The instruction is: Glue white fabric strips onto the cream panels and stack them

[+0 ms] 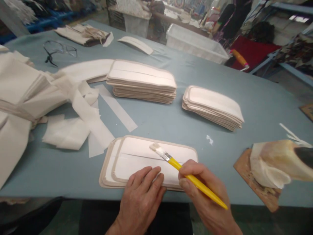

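Note:
My right hand (206,194) grips a paintbrush with a yellow handle (199,186), its pale bristles (155,147) over the top panel of a small stack. That stack of white, beige-edged panels (137,148) lies at the table's front edge, the upper panel offset to the right, with a dark slit along its middle. Flat on the panel's near edge rests my left hand (145,194), fingers stretched out and holding nothing. Whether the bristles touch the surface I cannot tell.
Two taller panel stacks (143,73) (215,101) stand farther back. Cream fabric pieces and strips (80,107) cover the left side. At right, a glue-stained container (274,160) sits on a brown board (259,182). Glasses (60,50) and a white plastic bin (195,44) are at the back.

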`<state>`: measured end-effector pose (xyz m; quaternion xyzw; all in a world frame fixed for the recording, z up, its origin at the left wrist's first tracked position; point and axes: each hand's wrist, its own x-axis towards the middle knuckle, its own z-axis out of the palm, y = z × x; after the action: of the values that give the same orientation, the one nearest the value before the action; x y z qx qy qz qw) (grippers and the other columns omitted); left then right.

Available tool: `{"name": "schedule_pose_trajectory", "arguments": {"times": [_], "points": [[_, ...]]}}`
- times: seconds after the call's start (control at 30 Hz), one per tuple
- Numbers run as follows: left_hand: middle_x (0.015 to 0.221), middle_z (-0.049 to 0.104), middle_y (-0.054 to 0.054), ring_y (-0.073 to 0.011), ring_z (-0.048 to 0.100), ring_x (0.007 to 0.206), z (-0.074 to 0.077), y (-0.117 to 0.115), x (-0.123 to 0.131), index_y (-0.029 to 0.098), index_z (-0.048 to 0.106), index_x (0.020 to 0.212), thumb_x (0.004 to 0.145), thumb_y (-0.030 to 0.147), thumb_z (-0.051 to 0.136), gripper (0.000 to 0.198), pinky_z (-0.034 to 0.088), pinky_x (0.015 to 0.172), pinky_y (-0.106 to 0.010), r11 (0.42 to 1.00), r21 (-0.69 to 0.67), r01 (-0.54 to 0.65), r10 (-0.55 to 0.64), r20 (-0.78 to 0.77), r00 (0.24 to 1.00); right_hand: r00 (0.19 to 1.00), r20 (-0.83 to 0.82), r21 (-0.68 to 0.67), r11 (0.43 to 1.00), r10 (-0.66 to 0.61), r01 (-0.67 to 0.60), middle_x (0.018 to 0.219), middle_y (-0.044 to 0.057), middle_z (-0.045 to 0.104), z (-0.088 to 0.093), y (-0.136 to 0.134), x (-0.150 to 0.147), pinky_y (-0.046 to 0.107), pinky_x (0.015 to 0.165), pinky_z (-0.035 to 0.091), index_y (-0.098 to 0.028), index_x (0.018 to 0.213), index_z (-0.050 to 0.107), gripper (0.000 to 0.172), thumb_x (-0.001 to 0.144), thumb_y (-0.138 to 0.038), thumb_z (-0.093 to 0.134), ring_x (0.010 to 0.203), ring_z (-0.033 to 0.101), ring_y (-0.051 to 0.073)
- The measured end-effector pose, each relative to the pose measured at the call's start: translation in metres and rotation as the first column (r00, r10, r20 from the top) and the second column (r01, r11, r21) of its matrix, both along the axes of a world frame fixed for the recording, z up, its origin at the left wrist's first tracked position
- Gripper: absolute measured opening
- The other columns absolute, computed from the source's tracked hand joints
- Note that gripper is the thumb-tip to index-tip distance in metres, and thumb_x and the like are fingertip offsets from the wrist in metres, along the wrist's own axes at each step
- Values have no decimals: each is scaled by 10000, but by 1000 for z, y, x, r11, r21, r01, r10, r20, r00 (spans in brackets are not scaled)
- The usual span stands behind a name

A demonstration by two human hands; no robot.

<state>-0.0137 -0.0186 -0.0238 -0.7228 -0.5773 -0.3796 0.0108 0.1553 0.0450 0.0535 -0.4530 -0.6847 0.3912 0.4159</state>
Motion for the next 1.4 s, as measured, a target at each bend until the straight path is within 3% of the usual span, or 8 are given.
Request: {"name": "schedule_pose_trajectory", "arguments": {"times": [0.13, 0.37, 0.5, 0.63, 0.83, 1.0, 1.13, 1.4], "points": [[1271, 753, 2, -213, 624, 1171, -1, 0, 1, 210, 706, 1191, 1061, 251, 539, 216, 453, 996, -362, 1000, 6, -13, 13, 14, 1000, 985, -140, -59, 992, 102, -111, 748, -3, 672, -7, 15, -21, 205, 590, 520, -232, 810, 732, 165, 944, -329, 720, 645, 626, 133], [1058, 758, -49, -225, 643, 1071, 1, 2, 3, 201, 713, 1136, 1044, 253, 546, 197, 486, 914, -374, 999, 24, -33, 33, -9, 999, 942, 18, -55, 941, 336, -335, 829, 1, 736, -18, 38, -56, 238, 702, 539, -227, 912, 781, 146, 937, -250, 639, 710, 669, 139], [1170, 759, -42, -227, 630, 1146, 0, 0, 2, 206, 715, 1151, 1033, 259, 564, 199, 475, 955, -386, 999, -12, -31, 31, -13, 999, 920, 98, -42, 925, 379, -377, 859, 0, 752, -28, 50, -46, 259, 770, 543, -238, 918, 782, 195, 955, -274, 594, 753, 686, 150], [1262, 756, -15, -219, 617, 1166, 3, 1, 1, 202, 708, 1200, 1057, 266, 537, 231, 448, 999, -371, 1000, -27, -10, 10, -10, 1000, 923, 170, -61, 938, 346, -341, 847, 10, 752, -30, 53, -11, 267, 765, 543, -229, 913, 784, 194, 967, -316, 619, 739, 677, 157], [1242, 767, -25, -241, 629, 1135, 8, 5, -2, 198, 708, 1162, 1044, 237, 568, 187, 452, 962, -386, 1000, -12, 25, -26, -69, 997, 967, 185, -131, 979, 178, -155, 789, 9, 746, -24, 50, 43, 257, 693, 522, -217, 855, 801, 195, 923, -338, 663, 686, 656, 159], [1279, 751, -62, -273, 639, 1149, 2, 7, -9, 184, 697, 1215, 1032, 253, 583, 227, 458, 957, -413, 997, 13, 78, -75, -177, 981, 978, 202, -188, 982, 56, -18, 717, 3, 710, -21, 46, 88, 222, 547, 445, -196, 825, 803, 212, 894, -348, 672, 591, 588, 138], [1313, 738, -67, -293, 643, 1161, -4, 6, -16, 193, 694, 1244, 1035, 327, 581, 272, 458, 938, -427, 995, 7, 99, -94, -233, 968, 975, 222, -189, 979, -31, 74, 680, 3, 687, -17, 41, 122, 221, 520, 426, -195, 795, 798, 229, 898, -370, 692, 563, 556, 134], [1341, 730, -64, -299, 655, 1171, -9, 6, -17, 208, 679, 1297, 1025, 336, 607, 309, 456, 961, -433, 995, -5, 103, -102, -233, 967, 962, 241, -180, 968, -127, 173, 684, 19, 688, -15, 32, 151, 223, 493, 421, -201, 790, 801, 217, 883, -377, 713, 563, 579, 145]]}}
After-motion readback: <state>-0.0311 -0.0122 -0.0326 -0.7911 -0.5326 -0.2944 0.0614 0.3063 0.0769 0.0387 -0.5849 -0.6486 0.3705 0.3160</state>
